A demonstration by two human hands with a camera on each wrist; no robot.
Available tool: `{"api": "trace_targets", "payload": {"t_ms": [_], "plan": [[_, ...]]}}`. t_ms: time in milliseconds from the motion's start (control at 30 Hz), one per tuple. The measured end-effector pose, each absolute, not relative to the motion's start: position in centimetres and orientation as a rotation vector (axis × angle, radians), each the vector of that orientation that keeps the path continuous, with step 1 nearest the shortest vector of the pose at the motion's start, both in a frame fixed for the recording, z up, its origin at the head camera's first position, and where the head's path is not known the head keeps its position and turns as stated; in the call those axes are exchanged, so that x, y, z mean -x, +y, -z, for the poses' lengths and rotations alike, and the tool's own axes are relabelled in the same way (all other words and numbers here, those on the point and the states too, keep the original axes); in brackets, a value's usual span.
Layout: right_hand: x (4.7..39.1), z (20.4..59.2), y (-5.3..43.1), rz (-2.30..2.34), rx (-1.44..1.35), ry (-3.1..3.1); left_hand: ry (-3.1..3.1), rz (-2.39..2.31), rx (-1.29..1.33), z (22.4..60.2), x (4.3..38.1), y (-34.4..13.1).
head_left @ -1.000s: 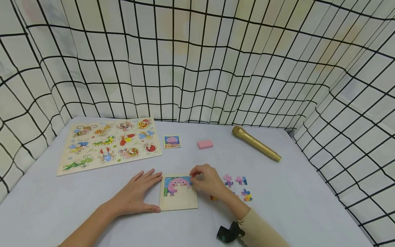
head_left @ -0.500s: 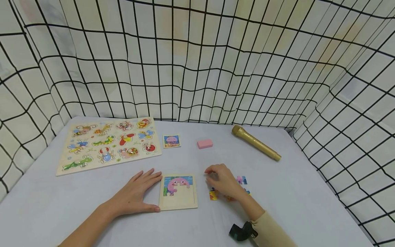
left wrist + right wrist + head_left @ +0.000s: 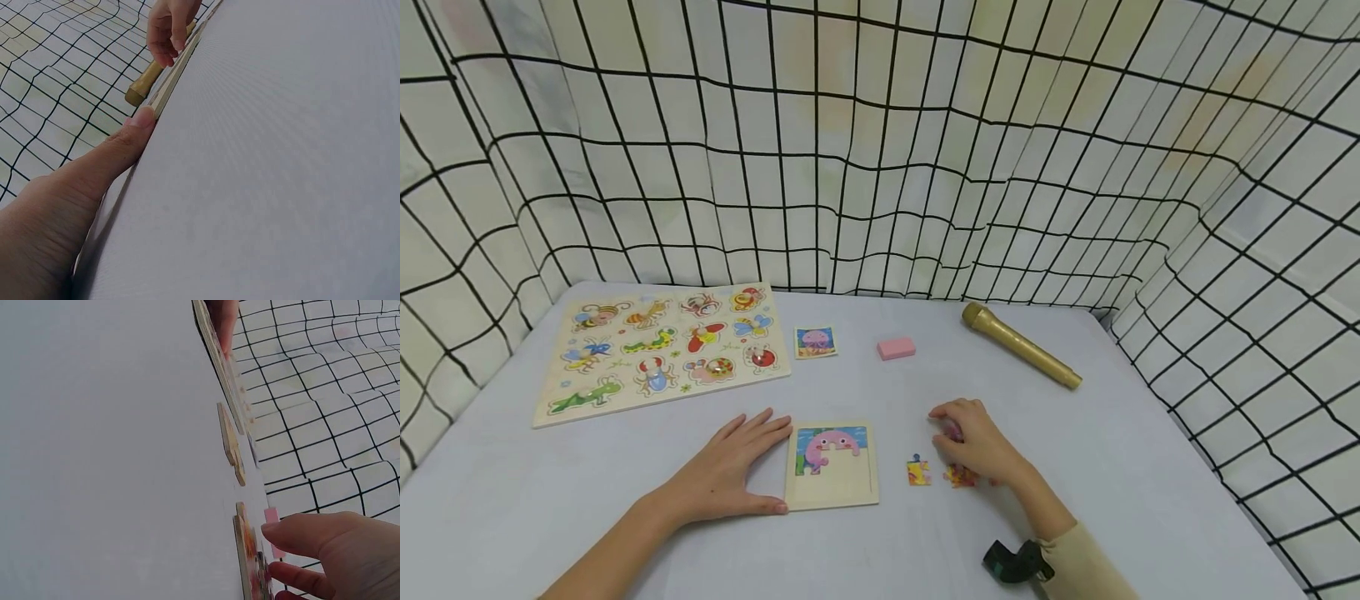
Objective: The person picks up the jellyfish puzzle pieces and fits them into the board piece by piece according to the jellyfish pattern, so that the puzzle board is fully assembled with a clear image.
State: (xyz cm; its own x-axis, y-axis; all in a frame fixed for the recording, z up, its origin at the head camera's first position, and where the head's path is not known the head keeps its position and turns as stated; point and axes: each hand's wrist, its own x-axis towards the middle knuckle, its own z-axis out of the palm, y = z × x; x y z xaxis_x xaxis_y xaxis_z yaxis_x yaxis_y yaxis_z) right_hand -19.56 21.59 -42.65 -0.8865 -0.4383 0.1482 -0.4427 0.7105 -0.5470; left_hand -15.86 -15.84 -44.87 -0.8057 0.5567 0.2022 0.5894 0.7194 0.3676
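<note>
My left hand (image 3: 722, 475) lies with fingers spread along the left edge of a square wooden puzzle board (image 3: 832, 492). Its thumb (image 3: 119, 150) touches the board's side in the left wrist view. The board's upper part carries fitted pieces of a pink octopus-like picture; its lower part is bare wood. My right hand (image 3: 981, 446) hovers over loose puzzle pieces, thumb and fingers apart around a pink piece (image 3: 952, 429). A yellow piece (image 3: 918, 472) and an orange-yellow piece (image 3: 960, 476) lie near it. The hand hides other pieces.
Behind stand a wooden insect peg puzzle (image 3: 662, 350), a small picture card (image 3: 816, 342), a pink block (image 3: 896, 348) and a gold microphone (image 3: 1022, 344). A black grid-patterned net (image 3: 880, 167) encloses the white table. A black device (image 3: 1017, 562) is by the right sleeve.
My right hand has left the board's top right corner and moved right, over the loose pieces. The left hand has stayed at the board.
</note>
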Motion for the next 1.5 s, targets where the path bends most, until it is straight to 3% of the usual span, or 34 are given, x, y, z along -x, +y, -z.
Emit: {"api": "trace_targets", "payload": {"t_ms": [767, 1500], "plan": [[19.6, 42.7, 23.9, -0.783, -0.667, -2.995, -2.842, 0.647, 0.950, 44.7, 15.9, -15.9], [19.6, 41.8, 23.0, -1.038, -0.850, -2.850, -2.843, 0.655, 0.953, 44.8, 15.9, -15.9]]}}
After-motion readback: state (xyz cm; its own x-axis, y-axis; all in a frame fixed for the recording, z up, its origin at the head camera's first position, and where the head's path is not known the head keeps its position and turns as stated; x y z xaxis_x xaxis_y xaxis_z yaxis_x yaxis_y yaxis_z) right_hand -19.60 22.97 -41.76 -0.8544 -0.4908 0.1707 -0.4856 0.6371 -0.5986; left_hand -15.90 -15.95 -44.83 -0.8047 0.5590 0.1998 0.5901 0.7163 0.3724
